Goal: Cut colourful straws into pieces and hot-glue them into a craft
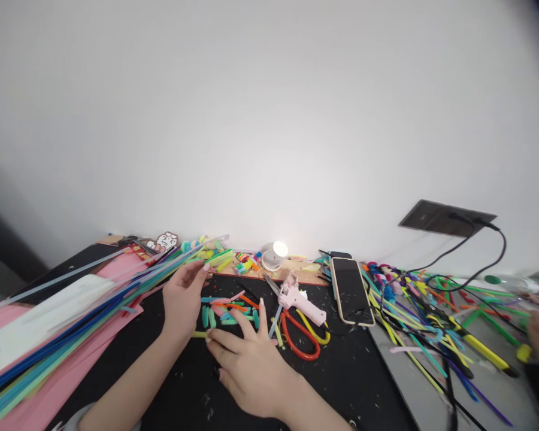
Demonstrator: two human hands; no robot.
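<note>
Two hands over the black mat [336, 383], and it's crowded here! Just beyond the right hand [251, 359], a pink glue gun [303, 305] lies across scissors [306, 357] with red and yellow loops, hemming that side in. Farther right sits a phone [354, 290]; by the wall, a lit lamp [275, 257]; on the left, a long bundle of fuzzy sticks [85, 320] slants away. The right hand is spread, fingers fanned — one fingertip on a yellow-green piece [200, 334] below the short cut pieces [212, 316]. The left hand [184, 296] hovers curled near the bundle; whether it grips anything, can't tell. That yellow-green piece? Long axis sideways, free end pointing left — right end at the fingertip.
</note>
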